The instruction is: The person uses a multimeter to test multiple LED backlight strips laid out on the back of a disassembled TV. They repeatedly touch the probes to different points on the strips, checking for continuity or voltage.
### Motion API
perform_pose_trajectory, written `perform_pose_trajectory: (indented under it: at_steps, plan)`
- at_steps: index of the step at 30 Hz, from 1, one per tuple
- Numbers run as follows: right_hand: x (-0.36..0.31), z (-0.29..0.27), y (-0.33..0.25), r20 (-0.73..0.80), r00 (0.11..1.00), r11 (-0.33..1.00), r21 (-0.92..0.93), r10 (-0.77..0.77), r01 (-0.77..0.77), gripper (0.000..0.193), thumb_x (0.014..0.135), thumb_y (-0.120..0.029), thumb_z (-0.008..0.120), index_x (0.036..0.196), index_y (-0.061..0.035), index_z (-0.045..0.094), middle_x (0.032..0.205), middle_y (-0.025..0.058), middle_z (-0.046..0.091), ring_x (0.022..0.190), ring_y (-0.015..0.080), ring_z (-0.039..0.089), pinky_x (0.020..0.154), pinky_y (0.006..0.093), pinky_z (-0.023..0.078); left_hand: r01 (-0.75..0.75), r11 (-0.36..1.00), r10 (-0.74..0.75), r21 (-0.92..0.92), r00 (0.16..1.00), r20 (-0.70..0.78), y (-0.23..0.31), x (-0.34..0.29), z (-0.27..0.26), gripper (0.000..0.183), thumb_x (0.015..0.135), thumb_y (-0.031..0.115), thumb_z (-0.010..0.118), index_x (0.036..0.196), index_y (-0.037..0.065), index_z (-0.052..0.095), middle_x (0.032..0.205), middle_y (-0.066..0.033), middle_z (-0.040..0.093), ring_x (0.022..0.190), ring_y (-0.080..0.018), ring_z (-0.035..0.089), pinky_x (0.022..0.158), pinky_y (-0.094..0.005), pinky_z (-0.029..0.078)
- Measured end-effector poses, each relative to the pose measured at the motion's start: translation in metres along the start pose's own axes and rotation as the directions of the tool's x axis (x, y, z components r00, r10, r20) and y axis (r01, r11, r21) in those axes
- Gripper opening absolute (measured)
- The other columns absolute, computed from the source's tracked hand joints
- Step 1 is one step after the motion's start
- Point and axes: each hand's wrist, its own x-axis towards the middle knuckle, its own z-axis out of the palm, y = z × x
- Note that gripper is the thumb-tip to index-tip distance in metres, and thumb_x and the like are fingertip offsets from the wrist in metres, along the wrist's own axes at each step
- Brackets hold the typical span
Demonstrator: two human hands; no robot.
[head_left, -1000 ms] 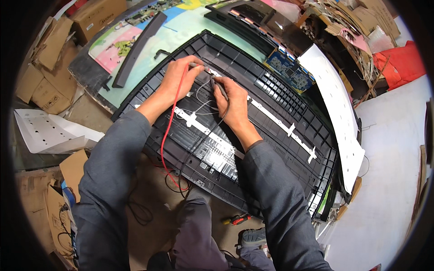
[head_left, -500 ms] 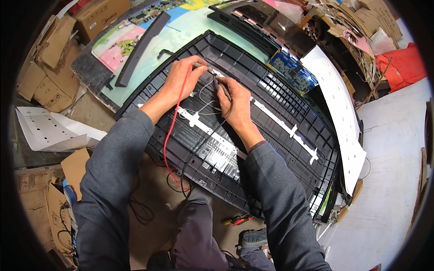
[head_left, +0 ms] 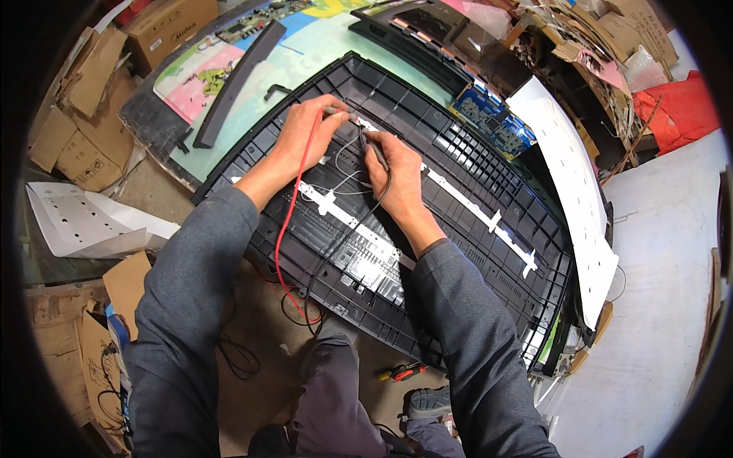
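Note:
A black plastic TV back shell (head_left: 450,244) lies in front of me, with white LED strips (head_left: 467,196) fixed along its inside. My left hand (head_left: 299,141) pinches a test probe whose red lead (head_left: 284,229) hangs down past the shell's near edge. In my right hand (head_left: 401,179) is a second probe, with a black lead (head_left: 347,235) running off it. Both probe tips meet close together at the far strip's upper left end; whether they touch metal is too small to tell. A thin grey wire (head_left: 343,189) loops between the strips.
The shell rests on a colourful-topped table (head_left: 305,57) with a dark plastic bar (head_left: 240,84). Beyond the shell lie a blue circuit board (head_left: 489,122) and a white perforated sheet (head_left: 573,191). Cardboard boxes (head_left: 84,145) stand left; red-handled pliers (head_left: 405,372) lie on the floor.

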Motion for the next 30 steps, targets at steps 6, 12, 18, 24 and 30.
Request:
perform_pose_trajectory:
  at_steps: [6, 12, 18, 24, 30]
  plan:
    - [-0.0001, 0.0011, -0.0004, 0.004, 1.000, 1.000, 0.003, -0.005, 0.005, 0.025, 0.098, -0.008, 0.073, 0.121, -0.0002, 0.072, 0.104, 0.0238, 0.077, 0.093, 0.0423, 0.076, 0.084, 0.0452, 0.060, -0.011, 1.000, 0.011, -0.018, 1.000, -0.014, -0.0043, 0.0001, 0.0019, 0.028, 0.103, 0.021, 0.072, 0.118, -0.003, 0.078, 0.099, -0.0133, 0.083, 0.086, -0.0143, 0.073, 0.076, -0.0319, 0.055]
    - [-0.0008, 0.0000, 0.0027, -0.006, 1.000, 1.000, -0.012, -0.026, 0.026, 0.025, 0.098, -0.008, 0.073, 0.122, -0.0007, 0.071, 0.103, 0.0236, 0.077, 0.091, 0.0422, 0.076, 0.083, 0.0452, 0.060, 0.009, 1.000, -0.009, 0.005, 1.000, 0.014, 0.0024, 0.0005, 0.0008, 0.028, 0.104, 0.021, 0.072, 0.118, -0.003, 0.078, 0.099, -0.0136, 0.083, 0.089, -0.0146, 0.074, 0.078, -0.0310, 0.056]
    - [-0.0008, 0.0018, 0.0006, -0.013, 0.999, 1.000, 0.006, -0.030, 0.030, 0.024, 0.098, -0.006, 0.074, 0.120, 0.0002, 0.071, 0.102, 0.0234, 0.077, 0.090, 0.0414, 0.076, 0.082, 0.0448, 0.060, 0.008, 1.000, -0.008, 0.004, 1.000, 0.006, -0.0032, 0.0005, 0.0007, 0.028, 0.104, 0.021, 0.071, 0.118, -0.003, 0.078, 0.099, -0.0141, 0.083, 0.093, -0.0163, 0.077, 0.081, -0.0313, 0.057]
    - [-0.0009, 0.0006, 0.0006, -0.018, 0.999, 1.000, 0.005, -0.031, 0.031, 0.024, 0.098, -0.006, 0.074, 0.120, 0.0005, 0.071, 0.101, 0.0235, 0.077, 0.090, 0.0412, 0.076, 0.082, 0.0448, 0.060, 0.002, 1.000, -0.002, 0.011, 1.000, 0.016, -0.0007, 0.0007, 0.0007, 0.028, 0.105, 0.021, 0.070, 0.119, -0.003, 0.078, 0.100, -0.0140, 0.083, 0.095, -0.0173, 0.078, 0.082, -0.0319, 0.058]
    - [-0.0008, 0.0005, 0.0011, -0.020, 0.998, 0.999, -0.013, -0.051, 0.051, 0.024, 0.098, -0.007, 0.073, 0.121, 0.0002, 0.071, 0.102, 0.0237, 0.077, 0.090, 0.0417, 0.076, 0.083, 0.0455, 0.060, -0.003, 1.000, 0.003, -0.014, 1.000, 0.012, -0.0030, 0.0004, 0.0011, 0.029, 0.105, 0.021, 0.070, 0.119, -0.003, 0.078, 0.101, -0.0140, 0.084, 0.095, -0.0177, 0.079, 0.083, -0.0316, 0.058]
